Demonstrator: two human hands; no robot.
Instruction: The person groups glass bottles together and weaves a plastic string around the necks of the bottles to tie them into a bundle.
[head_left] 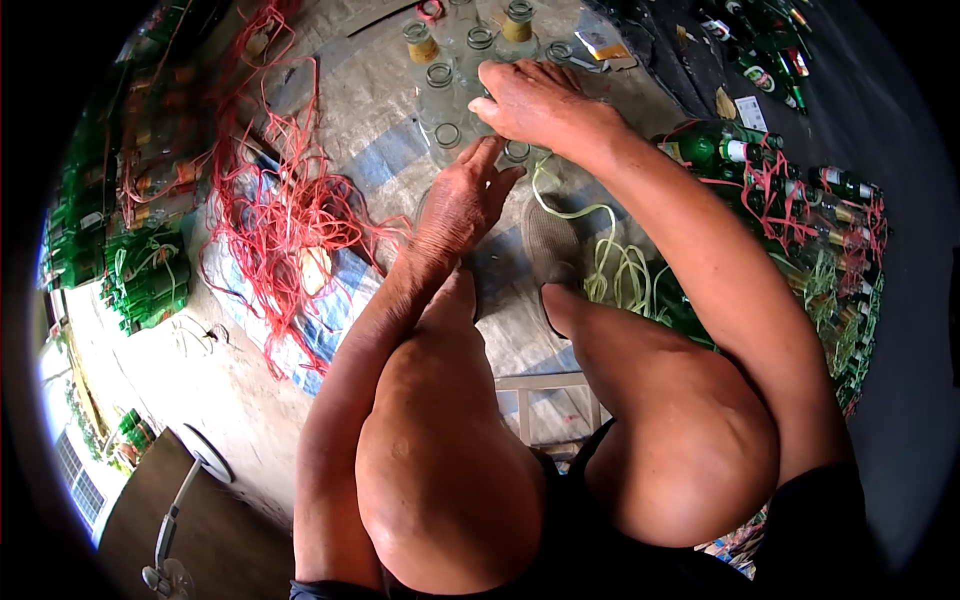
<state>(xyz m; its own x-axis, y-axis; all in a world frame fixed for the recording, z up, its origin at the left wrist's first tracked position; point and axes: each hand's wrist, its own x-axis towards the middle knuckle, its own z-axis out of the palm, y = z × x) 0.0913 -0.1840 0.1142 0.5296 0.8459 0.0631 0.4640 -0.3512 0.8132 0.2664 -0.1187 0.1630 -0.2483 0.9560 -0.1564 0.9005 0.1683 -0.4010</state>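
Observation:
Several clear glass bottles (pixel 437 100) stand upright in a cluster on the floor in front of my feet, two with yellowish bands on their necks. My right hand (pixel 540 103) reaches over the right side of the cluster, thumb and index finger apart; its other fingers are partly hidden. Close to the front bottles is my left hand (pixel 465 195), fingers stretched out and thumb apart, with nothing visible in it. Whether its fingertips touch glass I cannot tell. A pale yellow-green plastic string (pixel 575 212) runs from the front of the bottles to a loose heap beside my right foot.
Tangled red string (pixel 300 215) lies on the left over a blue-and-white sheet (pixel 385 160). Green bottles (pixel 150 265) are stacked at the far left. Tied bottles (pixel 800 190) lie along the right, with more loose bottles (pixel 765 75) behind. A fan (pixel 205 455) stands lower left.

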